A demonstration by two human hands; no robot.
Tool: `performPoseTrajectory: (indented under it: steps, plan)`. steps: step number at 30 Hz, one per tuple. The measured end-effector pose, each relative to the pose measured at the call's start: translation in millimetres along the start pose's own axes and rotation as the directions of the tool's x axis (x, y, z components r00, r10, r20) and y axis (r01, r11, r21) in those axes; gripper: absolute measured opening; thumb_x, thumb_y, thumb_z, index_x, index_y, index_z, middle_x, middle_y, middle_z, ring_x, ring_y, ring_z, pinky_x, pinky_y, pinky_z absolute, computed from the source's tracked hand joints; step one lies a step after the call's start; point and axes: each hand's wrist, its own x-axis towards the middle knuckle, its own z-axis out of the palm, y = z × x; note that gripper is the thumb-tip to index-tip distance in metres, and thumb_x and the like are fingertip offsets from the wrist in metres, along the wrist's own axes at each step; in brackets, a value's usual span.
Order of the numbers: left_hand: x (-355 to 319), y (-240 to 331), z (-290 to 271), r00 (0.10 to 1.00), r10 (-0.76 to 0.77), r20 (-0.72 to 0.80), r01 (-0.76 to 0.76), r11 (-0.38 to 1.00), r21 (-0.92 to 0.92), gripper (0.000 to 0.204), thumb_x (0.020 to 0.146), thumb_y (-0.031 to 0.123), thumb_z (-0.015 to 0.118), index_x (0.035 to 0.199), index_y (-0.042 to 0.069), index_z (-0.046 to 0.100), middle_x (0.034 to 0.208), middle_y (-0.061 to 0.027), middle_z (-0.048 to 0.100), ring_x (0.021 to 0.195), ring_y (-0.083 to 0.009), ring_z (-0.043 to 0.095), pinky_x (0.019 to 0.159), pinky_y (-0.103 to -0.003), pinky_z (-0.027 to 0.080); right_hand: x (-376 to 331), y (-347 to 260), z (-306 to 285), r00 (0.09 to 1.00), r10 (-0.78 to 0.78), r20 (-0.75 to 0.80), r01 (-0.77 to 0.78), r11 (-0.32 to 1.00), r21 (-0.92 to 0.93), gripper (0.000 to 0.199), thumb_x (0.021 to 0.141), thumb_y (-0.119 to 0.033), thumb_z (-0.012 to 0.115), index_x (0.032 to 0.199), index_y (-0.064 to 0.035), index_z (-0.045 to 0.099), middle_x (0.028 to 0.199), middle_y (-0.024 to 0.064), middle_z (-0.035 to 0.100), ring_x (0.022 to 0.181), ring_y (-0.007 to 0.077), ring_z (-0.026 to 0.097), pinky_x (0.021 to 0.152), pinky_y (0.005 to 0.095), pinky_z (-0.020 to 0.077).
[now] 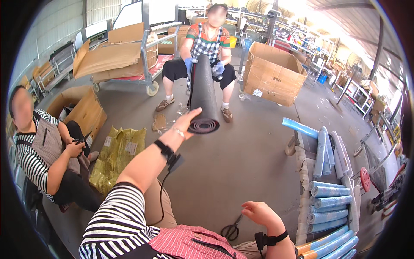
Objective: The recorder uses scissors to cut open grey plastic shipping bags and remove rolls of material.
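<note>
The left hand (183, 124) touches the near end of a dark rolled mat (204, 95) that extends away from it; with fingers partly hidden, I cannot tell whether it grips. Black-handled scissors (235, 225) lie left of the right hand (261, 214), its fingers loosely parted.

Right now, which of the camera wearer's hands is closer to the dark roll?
Left. The left hand is at the near end of the dark roll; the right hand is farther back, to the right of the scissors.
</note>
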Motion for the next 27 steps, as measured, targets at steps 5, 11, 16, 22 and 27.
performPoseTrajectory:
  steps: [5, 11, 16, 22, 27]
  plan:
    - [-89, -38, 30, 0.975, -0.070, 0.212, 0.083, 0.995, -0.057, 0.052, 0.096, 0.023, 0.064, 0.137, 0.001, 0.042, 0.127, -0.0134, 0.059, 0.109, -0.0245, 0.064, 0.095, -0.041, 0.054, 22, -8, 3, 0.944, -0.052, -0.325, 0.140, 0.958, 0.252, 0.035, 0.094, -0.027, 0.063, 0.121, -0.0035, 0.062, 0.098, 0.0161, 0.072, 0.094, 0.0277, 0.070, 0.085, 0.0346, 0.0537]
    - [-157, -92, 58, 0.876, -0.261, 0.405, 0.237, 0.965, 0.111, 0.062, 0.093, 0.024, 0.067, 0.142, 0.000, 0.038, 0.127, -0.0112, 0.058, 0.110, -0.0206, 0.062, 0.096, -0.037, 0.052, 41, -25, 5, 0.966, 0.056, -0.254, 0.236, 0.220, 0.947, 0.065, 0.097, -0.048, 0.058, 0.140, -0.0007, 0.045, 0.127, 0.0154, 0.061, 0.113, 0.0212, 0.062, 0.094, 0.0359, 0.0504]
    - [-191, -125, 76, 0.805, -0.379, 0.456, 0.263, 0.917, 0.299, 0.069, 0.087, 0.016, 0.066, 0.145, -0.005, 0.035, 0.131, -0.0171, 0.056, 0.116, -0.0247, 0.060, 0.099, -0.038, 0.050, 9, -49, 18, 0.982, 0.051, -0.182, 0.189, -0.199, 0.962, 0.055, 0.093, -0.043, 0.065, 0.129, -0.0027, 0.055, 0.124, 0.0111, 0.063, 0.113, 0.0240, 0.061, 0.101, 0.0410, 0.0487]
    - [-193, -130, 85, 0.768, -0.304, 0.563, 0.121, 0.933, 0.339, 0.055, 0.090, 0.015, 0.053, 0.140, -0.005, 0.039, 0.127, -0.0166, 0.057, 0.110, -0.0272, 0.062, 0.093, -0.038, 0.053, -51, -80, -6, 0.877, 0.110, -0.468, 0.480, -0.174, 0.860, 0.076, 0.084, -0.035, 0.075, 0.141, 0.0000, 0.038, 0.133, 0.0145, 0.053, 0.119, 0.0234, 0.056, 0.101, 0.0379, 0.0472]
    - [-185, -141, 102, 0.552, -0.150, 0.821, 0.037, 0.987, 0.156, 0.073, 0.093, 0.041, 0.064, 0.145, -0.003, 0.036, 0.132, -0.0165, 0.055, 0.113, -0.0280, 0.061, 0.095, -0.039, 0.052, -111, -111, -30, 0.707, 0.048, -0.706, 0.703, 0.062, 0.708, 0.074, 0.083, -0.024, 0.072, 0.143, -0.0012, 0.035, 0.128, 0.0126, 0.053, 0.115, 0.0219, 0.056, 0.100, 0.0365, 0.0464]
